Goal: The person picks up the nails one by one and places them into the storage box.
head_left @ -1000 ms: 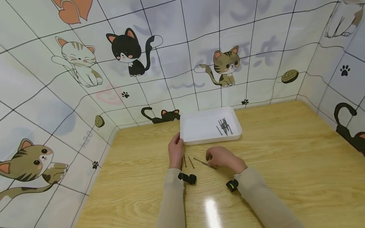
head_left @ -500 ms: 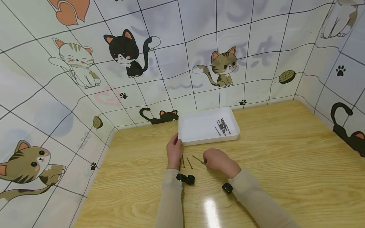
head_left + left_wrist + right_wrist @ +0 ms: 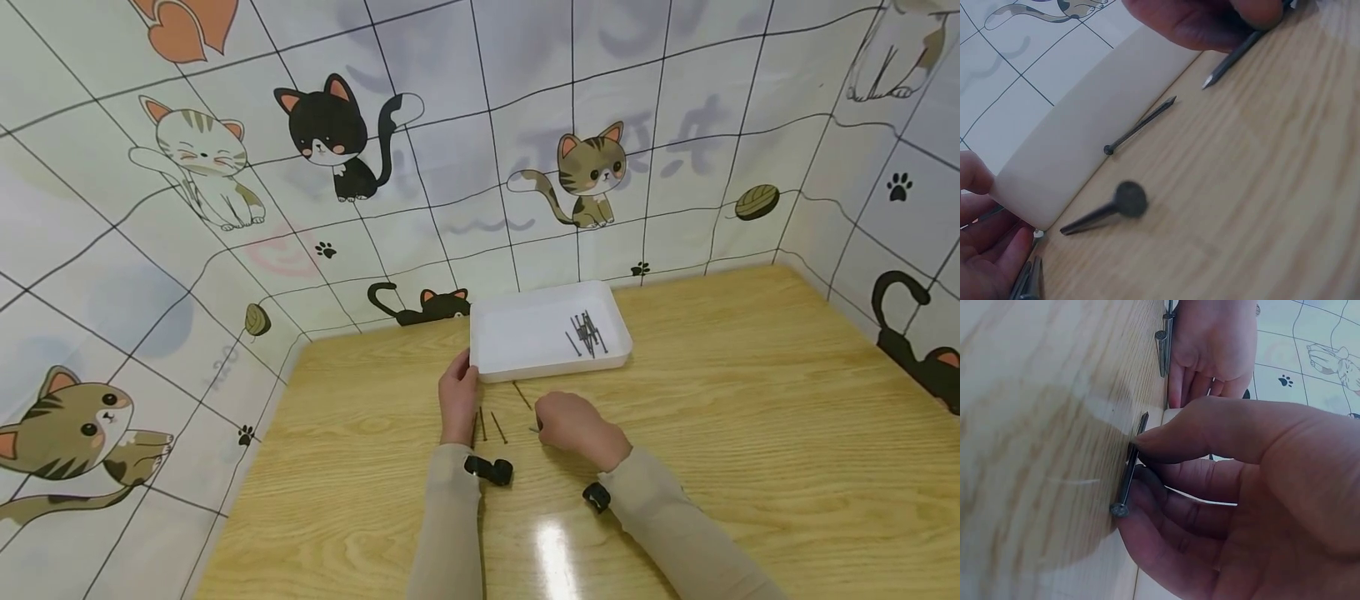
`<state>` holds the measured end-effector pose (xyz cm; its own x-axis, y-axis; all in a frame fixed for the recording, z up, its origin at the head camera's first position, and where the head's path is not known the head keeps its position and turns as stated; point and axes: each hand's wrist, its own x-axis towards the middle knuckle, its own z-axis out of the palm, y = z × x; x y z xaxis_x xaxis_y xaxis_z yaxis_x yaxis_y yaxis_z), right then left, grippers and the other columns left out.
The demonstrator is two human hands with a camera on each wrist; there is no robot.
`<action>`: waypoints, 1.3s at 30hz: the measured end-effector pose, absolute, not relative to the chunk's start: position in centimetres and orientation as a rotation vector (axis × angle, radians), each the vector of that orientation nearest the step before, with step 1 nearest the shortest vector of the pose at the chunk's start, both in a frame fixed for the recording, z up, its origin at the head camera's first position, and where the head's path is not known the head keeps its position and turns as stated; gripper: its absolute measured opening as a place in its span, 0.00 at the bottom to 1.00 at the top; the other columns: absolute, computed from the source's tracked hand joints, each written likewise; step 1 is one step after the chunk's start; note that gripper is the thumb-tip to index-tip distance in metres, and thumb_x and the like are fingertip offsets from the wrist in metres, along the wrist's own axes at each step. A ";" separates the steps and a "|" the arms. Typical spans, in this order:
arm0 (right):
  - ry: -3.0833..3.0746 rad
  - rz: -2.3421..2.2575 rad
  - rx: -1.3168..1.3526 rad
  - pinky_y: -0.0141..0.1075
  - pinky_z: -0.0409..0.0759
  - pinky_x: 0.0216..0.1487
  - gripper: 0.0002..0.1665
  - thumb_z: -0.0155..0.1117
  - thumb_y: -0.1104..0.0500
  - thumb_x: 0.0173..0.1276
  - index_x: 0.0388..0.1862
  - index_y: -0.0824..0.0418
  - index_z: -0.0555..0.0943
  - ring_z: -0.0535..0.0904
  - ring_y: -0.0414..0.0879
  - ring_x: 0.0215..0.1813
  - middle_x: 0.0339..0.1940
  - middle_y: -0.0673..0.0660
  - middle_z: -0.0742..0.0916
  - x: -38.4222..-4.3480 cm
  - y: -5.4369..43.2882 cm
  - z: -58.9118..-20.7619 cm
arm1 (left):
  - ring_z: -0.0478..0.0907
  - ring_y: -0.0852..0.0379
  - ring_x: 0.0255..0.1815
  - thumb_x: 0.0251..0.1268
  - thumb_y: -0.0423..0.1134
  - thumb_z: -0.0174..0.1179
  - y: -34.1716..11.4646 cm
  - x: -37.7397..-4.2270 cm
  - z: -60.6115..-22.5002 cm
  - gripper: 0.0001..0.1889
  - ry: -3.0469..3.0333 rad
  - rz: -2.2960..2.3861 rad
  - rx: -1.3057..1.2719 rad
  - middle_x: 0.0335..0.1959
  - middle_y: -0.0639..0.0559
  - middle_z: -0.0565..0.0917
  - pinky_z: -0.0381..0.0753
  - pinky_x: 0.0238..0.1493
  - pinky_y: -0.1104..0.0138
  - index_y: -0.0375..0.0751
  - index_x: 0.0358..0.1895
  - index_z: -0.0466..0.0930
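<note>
With thumb and fingers, my right hand [image 3: 573, 425] pinches a dark steel nail [image 3: 1127, 478] just over the table. In the right wrist view the nail's head points down and its tip up. My left hand [image 3: 457, 404] grips the near left corner of a shallow white tray [image 3: 517, 367]. One loose nail [image 3: 522, 396] lies between the tray's front wall and my right hand. Beside my left hand lie two more nails, a slanted nail [image 3: 499, 428] and a nearly straight one [image 3: 482, 423]. Inside the tray, on its right side, is a pile of nails [image 3: 587, 333].
The wooden table [image 3: 712, 400] stretches to both sides and toward me. Behind it stands a white wall [image 3: 450, 108] with a black grid and cartoon cats. A black camera strap [image 3: 489, 470] is on my left wrist.
My right hand has shifted slightly left and now pinches one nail. A nail that lay by its fingers now lies farther forward, near the tray. My left hand stays at the tray corner.
</note>
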<state>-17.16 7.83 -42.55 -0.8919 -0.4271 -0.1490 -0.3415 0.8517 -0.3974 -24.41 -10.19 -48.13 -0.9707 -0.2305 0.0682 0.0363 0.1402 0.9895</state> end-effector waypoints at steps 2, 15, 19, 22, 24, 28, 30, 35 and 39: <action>2.799 -0.533 -0.589 0.34 0.52 0.18 0.23 0.59 0.69 0.51 0.06 0.54 0.59 0.50 0.42 0.16 0.08 0.48 0.59 -17.2 7.8 -42.6 | 0.68 0.57 0.56 0.63 0.37 0.48 -10.2 -24.4 -48.1 0.20 -2.206 -1.932 0.188 0.55 0.51 0.74 0.67 0.55 0.61 0.44 0.59 0.71; 2.772 -0.582 -0.591 0.34 0.50 0.19 0.24 0.58 0.68 0.53 0.08 0.53 0.58 0.47 0.41 0.17 0.09 0.48 0.56 -17.0 8.1 -42.4 | 0.69 0.57 0.56 0.63 0.37 0.47 -10.1 -24.1 -48.1 0.20 -2.196 -1.941 0.182 0.55 0.50 0.74 0.67 0.55 0.62 0.44 0.59 0.71; 2.765 -0.622 -0.580 0.35 0.51 0.21 0.19 0.57 0.67 0.55 0.13 0.55 0.61 0.50 0.42 0.18 0.12 0.49 0.59 -17.1 8.4 -42.0 | 0.68 0.57 0.57 0.63 0.37 0.47 -10.1 -24.2 -48.1 0.20 -2.203 -1.939 0.183 0.55 0.50 0.74 0.67 0.55 0.61 0.44 0.59 0.71; 2.769 -0.635 -0.569 0.35 0.56 0.22 0.12 0.57 0.65 0.57 0.19 0.57 0.67 0.56 0.43 0.20 0.15 0.50 0.67 -17.3 8.7 -41.8 | 0.68 0.57 0.57 0.63 0.37 0.47 -10.1 -24.3 -48.1 0.20 -2.212 -1.927 0.191 0.55 0.51 0.74 0.67 0.55 0.61 0.44 0.59 0.71; 2.772 -0.643 -0.574 0.35 0.61 0.24 0.06 0.57 0.65 0.57 0.23 0.57 0.72 0.62 0.42 0.22 0.20 0.49 0.73 -17.4 8.9 -41.8 | 0.68 0.57 0.56 0.63 0.37 0.48 -10.1 -24.3 -48.0 0.20 -2.218 -1.916 0.203 0.55 0.51 0.74 0.67 0.55 0.61 0.45 0.59 0.71; 2.782 -0.689 -0.596 0.37 0.70 0.30 0.06 0.56 0.66 0.57 0.33 0.58 0.77 0.72 0.42 0.29 0.31 0.50 0.80 -17.7 9.4 -41.8 | 0.68 0.58 0.56 0.62 0.37 0.48 -10.0 -24.3 -47.9 0.20 -2.215 -1.919 0.211 0.55 0.51 0.74 0.68 0.55 0.62 0.44 0.59 0.71; 2.779 -0.724 -0.611 0.37 0.71 0.31 0.10 0.55 0.68 0.57 0.37 0.59 0.78 0.74 0.43 0.32 0.35 0.52 0.81 -17.9 9.6 -41.9 | 0.69 0.58 0.56 0.62 0.37 0.48 -10.0 -24.3 -47.9 0.20 -2.208 -1.924 0.205 0.55 0.51 0.74 0.68 0.54 0.61 0.44 0.59 0.71; 2.806 -0.749 -0.625 0.37 0.71 0.31 0.16 0.54 0.68 0.58 0.46 0.60 0.77 0.74 0.42 0.32 0.36 0.53 0.82 -18.5 9.7 -42.4 | 0.69 0.57 0.56 0.62 0.36 0.48 -10.0 -24.3 -48.0 0.20 -2.191 -1.941 0.195 0.55 0.50 0.75 0.68 0.54 0.61 0.44 0.59 0.71; 2.842 -0.737 -0.638 0.36 0.71 0.32 0.17 0.54 0.67 0.60 0.48 0.57 0.78 0.74 0.41 0.32 0.34 0.51 0.82 -18.9 9.8 -42.7 | 0.69 0.57 0.56 0.62 0.36 0.48 -10.0 -24.3 -48.0 0.20 -2.192 -1.944 0.194 0.55 0.50 0.75 0.68 0.54 0.61 0.43 0.59 0.71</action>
